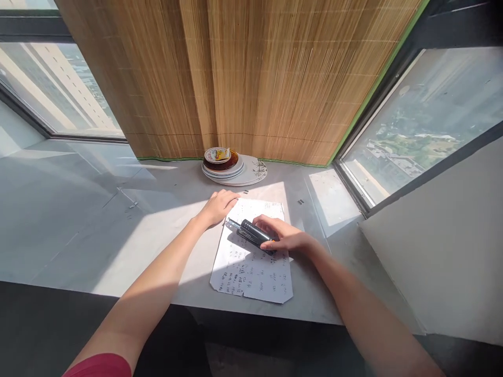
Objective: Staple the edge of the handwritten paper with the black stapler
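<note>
Right fingers [271, 245] hold stapler [253, 233], nose [232, 223] by paper's [255, 275] edge.

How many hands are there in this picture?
2: the left hand rests at the upper left corner of the paper, and the right hand grips the black stapler.

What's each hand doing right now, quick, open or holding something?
Left hand: open, resting at the upper left corner of the paper.
Right hand: closed around the black stapler, over the paper.
</note>
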The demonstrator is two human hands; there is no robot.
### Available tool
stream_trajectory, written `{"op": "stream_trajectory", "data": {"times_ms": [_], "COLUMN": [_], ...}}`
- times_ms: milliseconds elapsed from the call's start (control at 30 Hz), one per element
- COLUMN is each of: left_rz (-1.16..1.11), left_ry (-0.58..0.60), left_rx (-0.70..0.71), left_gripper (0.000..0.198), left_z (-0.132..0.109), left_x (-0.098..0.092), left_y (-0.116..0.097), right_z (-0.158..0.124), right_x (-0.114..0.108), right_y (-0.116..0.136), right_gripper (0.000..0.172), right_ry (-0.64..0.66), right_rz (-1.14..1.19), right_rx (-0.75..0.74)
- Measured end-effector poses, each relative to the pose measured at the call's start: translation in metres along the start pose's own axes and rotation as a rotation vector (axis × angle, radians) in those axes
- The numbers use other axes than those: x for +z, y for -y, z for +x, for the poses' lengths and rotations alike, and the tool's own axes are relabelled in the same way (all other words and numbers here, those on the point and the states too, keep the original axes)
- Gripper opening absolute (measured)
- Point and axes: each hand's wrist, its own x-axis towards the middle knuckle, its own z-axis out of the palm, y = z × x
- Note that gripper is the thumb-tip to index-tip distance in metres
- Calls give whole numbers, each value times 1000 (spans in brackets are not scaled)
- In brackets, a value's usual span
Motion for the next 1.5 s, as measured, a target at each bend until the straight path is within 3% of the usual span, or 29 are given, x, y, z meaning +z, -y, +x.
{"op": "stream_trajectory", "data": {"times_ms": [100,267,433,533,800,1100,1333,1500], "left_rz": [3,-19,-29,13,201,92,-48,-3], "left_ry": [-11,152,208,214,242,-44,-149,-269], "left_rx": [-11,22,39,36,70,48,45,32], "left_gripper": [43,58,63,63,61,44,26,9], "left_z": [1,0,4,6,8,17,21,20], "left_x": [-2,-5,-1,-1,-4,10,12,13], "left_y": [2,1,0,-2,-8,14,22,20], "right_z": [1,1,5,8,11,6,7,7], "right_x": [-5,-13,-19,-20,-17,-22,-24,-21], "right_y": [-5,-10,-9,-12,-28,-29,-15,-5], "right_gripper": [58,64,54,51,49,53,56,26], "right_ry": [301,145,407,416,492,381,414,321], "right_rz": [207,315,459,475,495,490,387,235], "right_rx": [-28,14,105,112,-66,-30,-39,-47]}}
